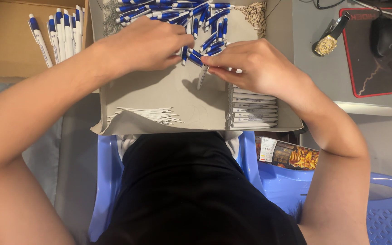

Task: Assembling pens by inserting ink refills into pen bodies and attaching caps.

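A shallow grey tray point(159, 97) holds a heap of blue pen parts point(178, 11) at its far end, thin white refills point(148, 113) near the front left, and a stack of white pen barrels point(252, 109) at the front right. A brown box point(5, 41) to the left holds finished blue-and-white pens point(62, 31), lying lengthwise away from the person. The left hand point(144, 43) pinches a blue part in closed fingers. The right hand point(250, 66) grips a white barrel point(202, 78), tilted, tip downward. A colourful packet point(291, 154) lies below the tray
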